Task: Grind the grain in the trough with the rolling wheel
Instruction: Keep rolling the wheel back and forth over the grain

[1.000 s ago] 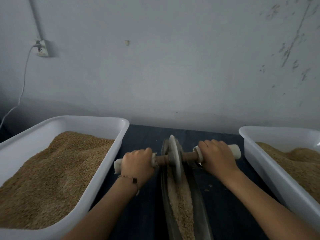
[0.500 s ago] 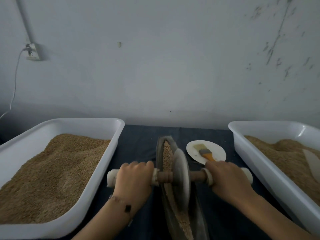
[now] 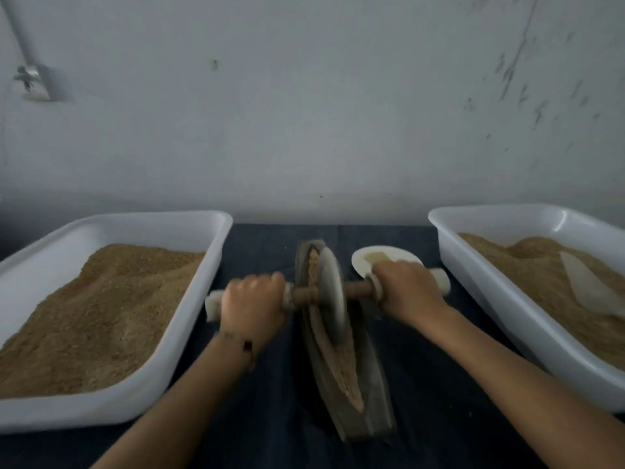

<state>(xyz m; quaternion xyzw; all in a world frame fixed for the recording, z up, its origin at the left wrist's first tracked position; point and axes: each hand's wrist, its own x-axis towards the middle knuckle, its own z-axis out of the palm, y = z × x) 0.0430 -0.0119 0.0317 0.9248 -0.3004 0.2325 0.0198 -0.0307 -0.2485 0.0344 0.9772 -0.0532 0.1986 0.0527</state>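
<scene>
A long dark boat-shaped trough (image 3: 373, 394) lies on the dark cloth, running away from me. Brown grain (image 3: 341, 367) fills its groove. A grey disc, the rolling wheel (image 3: 333, 292), stands upright in the groove towards the far end, on a wooden axle with white end grips. My left hand (image 3: 253, 304) grips the left handle of the axle. My right hand (image 3: 407, 289) grips the right handle. The wheel's lower edge is hidden in the grain.
A white tub of brown grain (image 3: 111, 313) stands at the left, and another white tub (image 3: 500, 299) with grain and a pale scoop at the right. A small white plate (image 3: 363, 262) with a brush lies behind my right hand. A grey wall rises close behind.
The wheel rolled from the far end of the trough towards me, then stayed near the far half. The view has shifted, and the plate came into sight.
</scene>
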